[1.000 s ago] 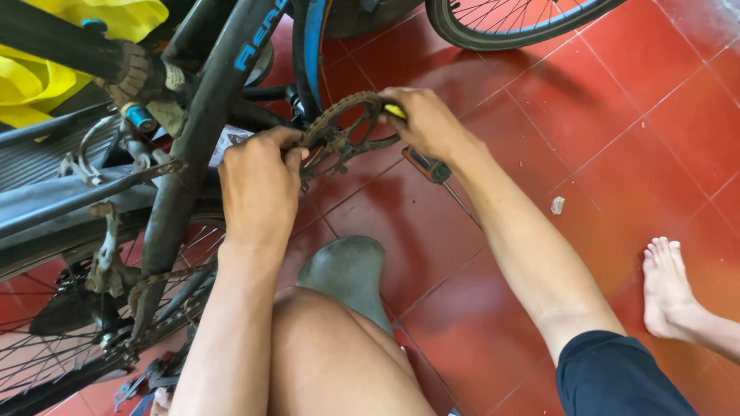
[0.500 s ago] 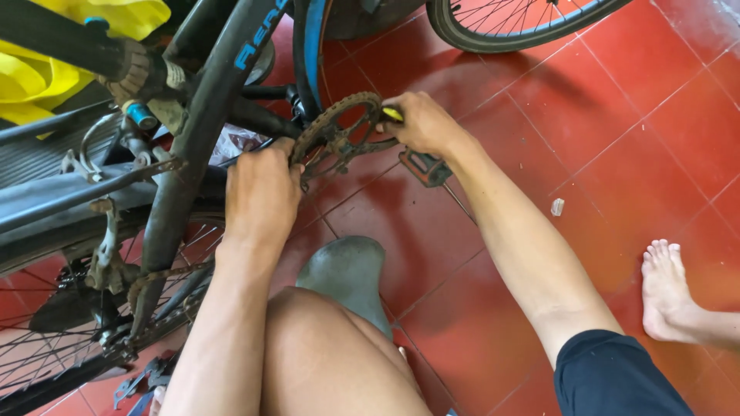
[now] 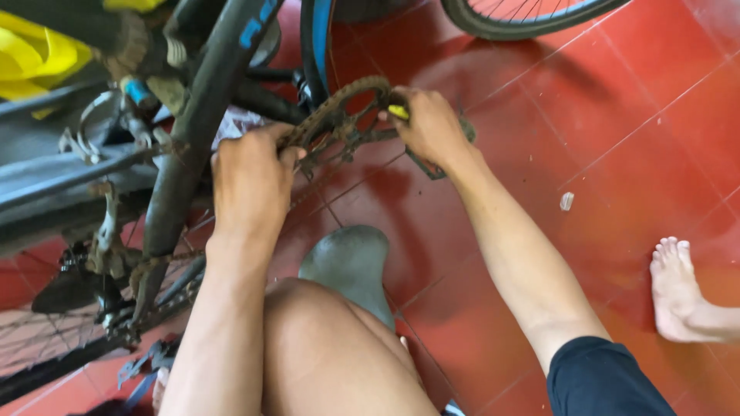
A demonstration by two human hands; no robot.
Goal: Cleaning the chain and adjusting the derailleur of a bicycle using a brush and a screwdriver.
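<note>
Left hand (image 3: 250,181) has slid down, now pinching the rusty chain (image 3: 339,96); right hand (image 3: 432,127) is still gripping the pedal (image 3: 401,112), so fitting continues.

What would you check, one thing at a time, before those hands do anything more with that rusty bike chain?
1. Left hand has a grip on the chain: ok, its fingers close over the links beside the dark frame tube.
2. Right hand is steady on the pedal: ok, it is wrapped over it, with something yellow at the fingertips.
3. Chain seated on the chainring: cannot tell, the hands hide part of the teeth.
4. Fingers clear of the teeth: not ok, both hands sit right at the ring.
5. Another person's bare foot out of the way: ok, it is well to the side on the red tiled floor.
</note>
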